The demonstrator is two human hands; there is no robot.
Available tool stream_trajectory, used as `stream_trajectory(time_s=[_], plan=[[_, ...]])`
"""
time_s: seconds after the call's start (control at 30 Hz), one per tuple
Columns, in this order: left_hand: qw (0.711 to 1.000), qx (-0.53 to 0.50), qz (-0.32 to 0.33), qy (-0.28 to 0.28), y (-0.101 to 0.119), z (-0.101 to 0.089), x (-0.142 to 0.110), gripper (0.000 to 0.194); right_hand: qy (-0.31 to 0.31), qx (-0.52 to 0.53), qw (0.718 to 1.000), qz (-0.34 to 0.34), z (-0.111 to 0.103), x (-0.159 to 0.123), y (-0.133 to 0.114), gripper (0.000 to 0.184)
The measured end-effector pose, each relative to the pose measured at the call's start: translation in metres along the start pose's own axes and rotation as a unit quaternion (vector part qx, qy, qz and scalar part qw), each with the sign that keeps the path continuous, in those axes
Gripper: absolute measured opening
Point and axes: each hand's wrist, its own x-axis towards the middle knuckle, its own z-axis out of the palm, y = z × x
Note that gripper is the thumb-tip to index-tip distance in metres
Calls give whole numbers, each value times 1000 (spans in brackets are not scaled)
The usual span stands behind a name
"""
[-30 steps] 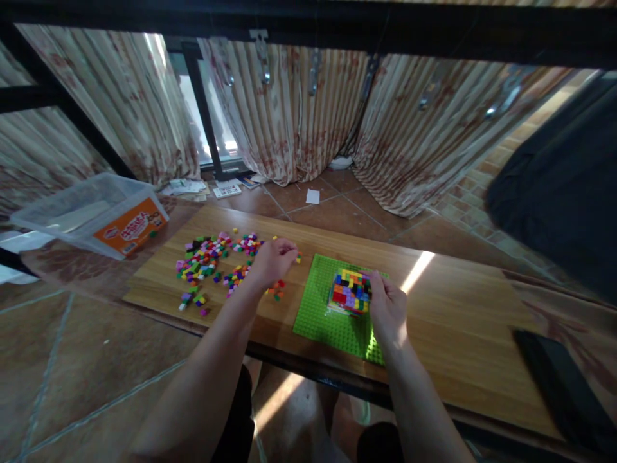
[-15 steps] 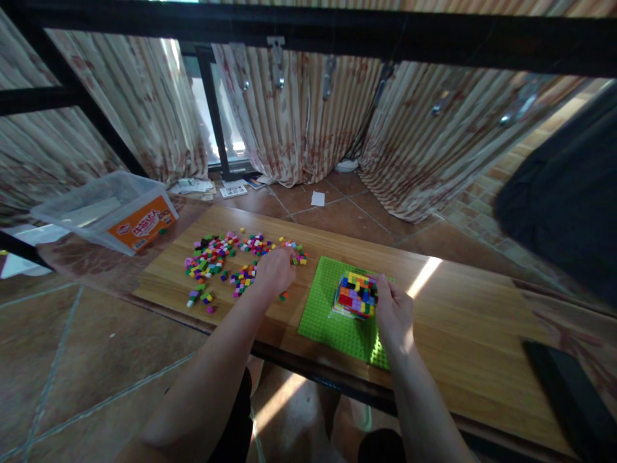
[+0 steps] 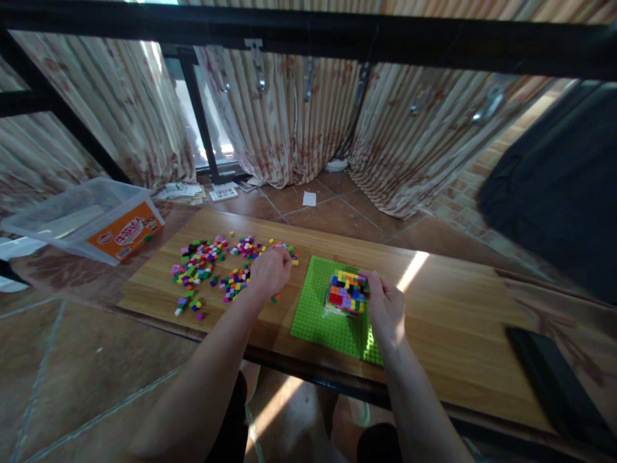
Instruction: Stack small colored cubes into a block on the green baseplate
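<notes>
A multicoloured block of toy bricks [image 3: 346, 292] stands on the green baseplate [image 3: 313, 321]. My right hand [image 3: 387, 307] is closed at the block's right side, its fingertips against the far right corner and partly hidden behind it. Left of the baseplate, loose small bricks [image 3: 197, 263] of many colours lie scattered over the wooden tabletop. My left hand [image 3: 270, 273] is down at the right end of these bricks, fingers pinched together. Whatever lies between those fingertips is too small and covered to make out.
A clear plastic tub [image 3: 77, 215] with an orange label stands at the table's left end. A dark flat object [image 3: 554, 379] lies at the right end of the wooden table [image 3: 448, 328]. Papers lie on the tiled floor beyond, before the curtains.
The whole view has shifted slightly, so things appear further left. My left hand stays among the loose bricks with small finger movement; my right hand keeps its place at the block.
</notes>
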Motion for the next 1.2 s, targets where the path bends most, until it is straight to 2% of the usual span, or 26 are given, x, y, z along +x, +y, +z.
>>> stream_trajectory(time_s=[0.07, 0.17, 0.23, 0.3, 0.5, 0.8, 1.0, 1.1, 1.2], plan=[[994, -107, 28, 16, 5, -2, 0, 12, 32, 12, 999, -6, -1, 3, -2, 44], [957, -280, 77, 21, 22, -3, -4, 16, 70, 48, 996, -18, -5, 6, -9, 38], [930, -352, 103, 19, 38, -2, -10, 18, 70, 74, 994, -39, -7, 6, -15, 33], [916, -379, 129, 27, 55, 0, -16, 18, 45, 90, 993, -63, -9, 3, -22, 29], [896, -387, 216, 21, 89, 9, -27, 16, -65, 125, 985, -97, -12, -8, -37, 23], [910, -339, 237, 27, 102, 23, -31, 16, -74, 163, 982, -67, -15, -4, -33, 20], [931, -303, 199, 40, 98, 16, -29, 14, -47, 50, 992, -107, -30, 1, -25, 14], [936, -299, 173, 67, 92, 13, -25, 14, -72, -22, 985, -158, -35, 0, -24, 15], [943, -299, 130, 61, 87, 16, -22, 16, -99, -75, 971, -206, -34, -2, -26, 18]])
